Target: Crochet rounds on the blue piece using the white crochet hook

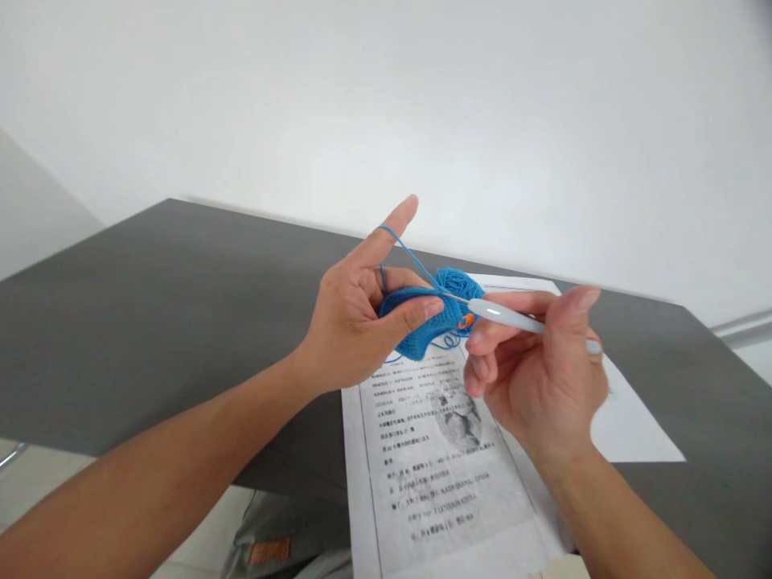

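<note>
My left hand pinches a blue crocheted piece between thumb and fingers. Its index finger points up, with a strand of blue yarn looped over it and running down to the piece. In my right hand lies a crochet hook with a pale grey handle; the thumb is raised off it. The hook's metal shaft reaches the top edge of the crocheted piece, where its tip is hard to make out. An orange stitch marker hangs by the piece's right side. Behind it sits a blue yarn ball.
Printed sheets with text and a dark round picture lie under my hands, one hanging past the front edge of the dark grey table. A white wall rises behind the table. My lap shows below the edge.
</note>
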`<state>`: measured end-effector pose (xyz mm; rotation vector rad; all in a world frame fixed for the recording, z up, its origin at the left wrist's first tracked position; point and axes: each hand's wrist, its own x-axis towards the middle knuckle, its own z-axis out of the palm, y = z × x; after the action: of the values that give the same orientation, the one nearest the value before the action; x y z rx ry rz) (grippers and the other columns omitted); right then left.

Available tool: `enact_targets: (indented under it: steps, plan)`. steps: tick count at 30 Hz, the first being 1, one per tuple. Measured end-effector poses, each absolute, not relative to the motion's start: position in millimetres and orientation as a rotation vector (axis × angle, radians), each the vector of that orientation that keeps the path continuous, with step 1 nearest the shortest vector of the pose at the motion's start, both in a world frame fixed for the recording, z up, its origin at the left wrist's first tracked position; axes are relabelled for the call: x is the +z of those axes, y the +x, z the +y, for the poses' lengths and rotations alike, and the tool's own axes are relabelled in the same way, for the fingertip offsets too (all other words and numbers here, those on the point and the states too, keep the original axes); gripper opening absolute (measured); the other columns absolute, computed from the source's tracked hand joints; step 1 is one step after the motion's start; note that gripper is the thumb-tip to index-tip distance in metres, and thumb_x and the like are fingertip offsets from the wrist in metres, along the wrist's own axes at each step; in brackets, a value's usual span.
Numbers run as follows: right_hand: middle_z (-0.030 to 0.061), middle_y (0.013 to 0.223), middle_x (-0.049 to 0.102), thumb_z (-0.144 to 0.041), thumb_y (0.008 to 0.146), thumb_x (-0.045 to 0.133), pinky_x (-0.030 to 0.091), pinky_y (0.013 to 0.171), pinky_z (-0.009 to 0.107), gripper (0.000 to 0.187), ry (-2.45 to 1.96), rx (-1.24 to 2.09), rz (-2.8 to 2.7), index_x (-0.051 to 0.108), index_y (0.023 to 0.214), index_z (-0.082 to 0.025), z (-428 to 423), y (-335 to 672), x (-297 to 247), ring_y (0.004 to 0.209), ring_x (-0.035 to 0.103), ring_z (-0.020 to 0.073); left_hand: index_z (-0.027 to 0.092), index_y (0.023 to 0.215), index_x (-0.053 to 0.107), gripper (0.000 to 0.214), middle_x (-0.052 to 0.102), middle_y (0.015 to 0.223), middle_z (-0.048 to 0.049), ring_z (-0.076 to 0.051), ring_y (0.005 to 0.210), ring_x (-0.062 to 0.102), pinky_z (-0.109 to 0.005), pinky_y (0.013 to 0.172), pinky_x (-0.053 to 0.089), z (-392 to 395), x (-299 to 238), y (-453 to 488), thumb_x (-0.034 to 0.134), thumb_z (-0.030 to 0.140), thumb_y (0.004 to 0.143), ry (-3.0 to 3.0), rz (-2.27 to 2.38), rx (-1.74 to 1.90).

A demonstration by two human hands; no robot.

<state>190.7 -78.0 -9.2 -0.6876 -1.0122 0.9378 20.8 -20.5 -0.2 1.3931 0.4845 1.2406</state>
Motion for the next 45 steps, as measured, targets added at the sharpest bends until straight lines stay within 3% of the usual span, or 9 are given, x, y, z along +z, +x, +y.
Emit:
enact_targets:
  steps: [5, 11, 15, 20, 23, 26, 32, 38, 45]
  plan:
    - [0.0007, 0.059, 0.074, -0.064, 0.099, 0.067, 0.042, 0.025, 0.019, 0.049, -0.691, 1.036, -0.991, 0.084, 0.091, -0.019, -76, 195, -8, 0.035, 0.058, 0.0111, 0.017, 0.171, 0.035, 0.11, 0.077, 0.075, 0.0002, -0.01, 0.054, 0.057, -0.021, 0.049, 0.047, -21, 0, 21, 0.092, 0.02, 0.077, 1.377, 0.472, 1.224]
    - [0.0019, 0.074, 0.081, -0.038, 0.103, 0.072, 0.063, 0.04, 0.028, 0.022, -0.691, 0.787, -1.133, 0.084, 0.102, -0.021, -83, 188, -12, 0.049, 0.072, 0.0151, 0.02, 0.168, 0.043, 0.095, 0.075, 0.073, 0.0014, -0.01, 0.053, 0.054, -0.022, 0.049, 0.045, -20, -2, 21, 0.086, 0.021, 0.083, 1.386, 0.517, 1.335]
    - [0.0028, 0.086, 0.084, -0.027, 0.105, 0.068, 0.068, 0.052, 0.033, 0.017, -0.738, 0.601, -1.284, 0.084, 0.112, -0.024, -86, 188, -21, 0.059, 0.078, 0.0173, 0.021, 0.163, 0.052, 0.087, 0.076, 0.074, 0.0004, -0.009, 0.052, 0.053, -0.022, 0.048, 0.042, -21, -1, 21, 0.087, 0.024, 0.084, 1.361, 0.547, 1.365]
    - [0.0072, 0.109, 0.085, -0.009, 0.098, 0.069, 0.071, 0.071, 0.037, 0.04, -0.823, -0.03, -1.681, 0.076, 0.134, -0.026, -88, 192, -19, 0.082, 0.081, 0.0203, 0.022, 0.164, 0.05, 0.093, 0.077, 0.075, 0.0006, -0.01, 0.052, 0.058, -0.022, 0.049, 0.045, -20, 3, 20, 0.092, 0.028, 0.08, 1.231, 0.501, 1.305]
    - [0.0141, 0.118, 0.082, -0.003, 0.093, 0.072, 0.071, 0.085, 0.042, 0.056, -0.88, -0.406, -1.893, 0.067, 0.147, -0.017, -94, 190, -15, 0.102, 0.08, 0.0266, 0.023, 0.167, 0.044, 0.102, 0.079, 0.077, 0.0007, -0.013, 0.058, 0.066, -0.023, 0.054, 0.051, -20, 7, 18, 0.094, 0.03, 0.078, 1.159, 0.461, 1.238]
    - [0.021, 0.119, 0.08, 0.001, 0.089, 0.076, 0.069, 0.089, 0.044, 0.061, -0.882, -0.571, -1.948, 0.063, 0.148, -0.005, -99, 186, -14, 0.109, 0.078, 0.0304, 0.021, 0.167, 0.042, 0.106, 0.08, 0.077, 0.0004, -0.017, 0.065, 0.073, -0.027, 0.059, 0.056, -20, 11, 17, 0.095, 0.032, 0.077, 1.132, 0.442, 1.186]
    - [0.0211, 0.123, 0.08, -0.001, 0.089, 0.077, 0.071, 0.085, 0.048, 0.077, -0.85, -0.627, -1.964, 0.05, 0.161, -0.009, -98, 187, -15, 0.11, 0.077, 0.0342, 0.015, 0.163, 0.047, 0.098, 0.081, 0.08, -0.0031, -0.022, 0.076, 0.08, -0.031, 0.071, 0.063, -19, 15, 11, 0.095, 0.03, 0.078, 1.103, 0.383, 1.12]
    - [0.0168, 0.117, 0.081, -0.002, 0.091, 0.077, 0.071, 0.086, 0.045, 0.073, -0.705, -0.509, -2.003, 0.054, 0.159, -0.013, -90, 200, -7, 0.107, 0.078, 0.0301, 0.019, 0.155, 0.058, 0.086, 0.084, 0.087, -0.0054, -0.022, 0.073, 0.079, -0.03, 0.065, 0.061, -17, 16, 6, 0.094, 0.028, 0.078, 1.088, 0.391, 1.079]
    - [0.0161, 0.118, 0.082, -0.001, 0.09, 0.078, 0.072, 0.084, 0.045, 0.064, -0.693, -0.403, -2.025, 0.063, 0.151, -0.015, -86, 211, -1, 0.105, 0.08, 0.0295, 0.014, 0.157, 0.056, 0.095, 0.083, 0.082, -0.0053, -0.022, 0.075, 0.08, -0.03, 0.065, 0.061, -13, 17, 6, 0.097, 0.024, 0.072, 1.099, 0.451, 1.104]
